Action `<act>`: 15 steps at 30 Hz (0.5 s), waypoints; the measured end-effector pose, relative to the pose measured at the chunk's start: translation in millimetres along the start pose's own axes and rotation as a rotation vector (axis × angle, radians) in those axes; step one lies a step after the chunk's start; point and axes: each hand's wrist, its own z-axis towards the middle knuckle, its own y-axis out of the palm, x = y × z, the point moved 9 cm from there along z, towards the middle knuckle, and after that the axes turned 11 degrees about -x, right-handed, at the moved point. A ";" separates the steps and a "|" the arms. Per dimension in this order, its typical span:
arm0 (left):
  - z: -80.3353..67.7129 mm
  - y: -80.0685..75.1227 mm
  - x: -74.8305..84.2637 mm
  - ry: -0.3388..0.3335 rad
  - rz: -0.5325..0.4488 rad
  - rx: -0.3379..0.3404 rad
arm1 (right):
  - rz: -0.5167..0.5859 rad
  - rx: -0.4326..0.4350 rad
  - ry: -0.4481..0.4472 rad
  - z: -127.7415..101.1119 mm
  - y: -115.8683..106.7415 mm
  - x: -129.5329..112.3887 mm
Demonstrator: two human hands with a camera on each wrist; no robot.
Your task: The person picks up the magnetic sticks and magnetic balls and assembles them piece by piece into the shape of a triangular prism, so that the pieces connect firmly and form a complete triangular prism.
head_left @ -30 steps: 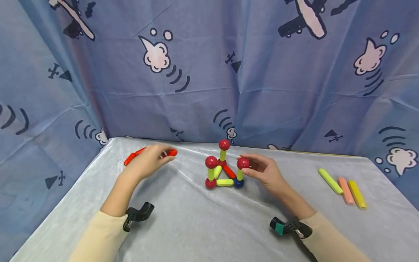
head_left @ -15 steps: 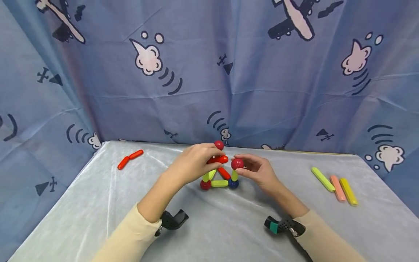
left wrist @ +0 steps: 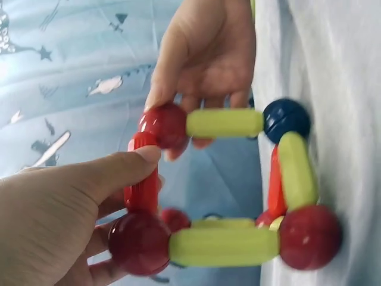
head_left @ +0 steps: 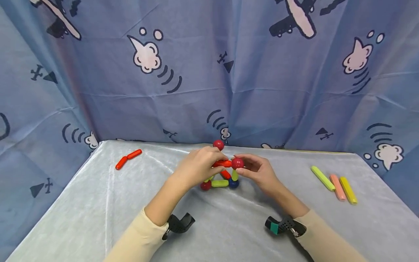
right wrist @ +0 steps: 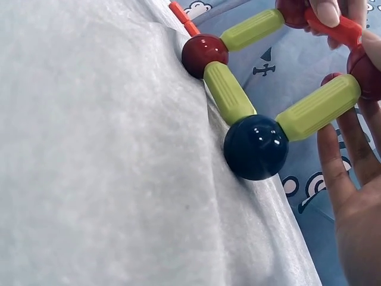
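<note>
Two red rods lie at the counter's left. The left hand pinches a red rod atop the ball-and-rod frame mid-counter; the right hand grips a red ball there.

A staged play-table recording booth rather than a lived-in room: a blue curtain printed with cartoon planes and clouds walls in a table draped in silvery-white cloth.
</note>
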 end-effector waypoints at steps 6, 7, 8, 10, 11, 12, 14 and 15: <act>1.7 3.0 7.6 0.014 0.056 0.056 | 0.012 -0.001 -0.009 -2.1 -3.1 -2.6; 1.8 2.7 7.0 0.006 0.061 0.067 | 0.008 -0.002 -0.008 -2.0 -2.9 -3.1; 1.9 2.6 6.2 0.001 0.064 0.076 | 0.005 -0.005 -0.007 -1.9 -2.7 -3.6; 2.0 2.5 3.7 -0.002 0.051 0.072 | -0.001 -0.012 -0.009 -1.5 -1.8 -4.8; 2.1 3.4 1.4 -0.003 0.028 0.058 | -0.004 -0.015 -0.008 -1.2 -1.4 -5.6; 2.5 4.3 -1.7 -0.009 -0.003 0.038 | -0.009 -0.018 -0.006 -0.8 -1.2 -6.0; 2.5 5.8 -11.7 -0.036 -0.083 0.000 | -0.026 -0.030 -0.001 -0.1 -1.4 -6.9; 2.1 6.5 -18.5 -0.058 -0.141 -0.016 | -0.043 -0.036 0.005 0.4 -2.0 -7.3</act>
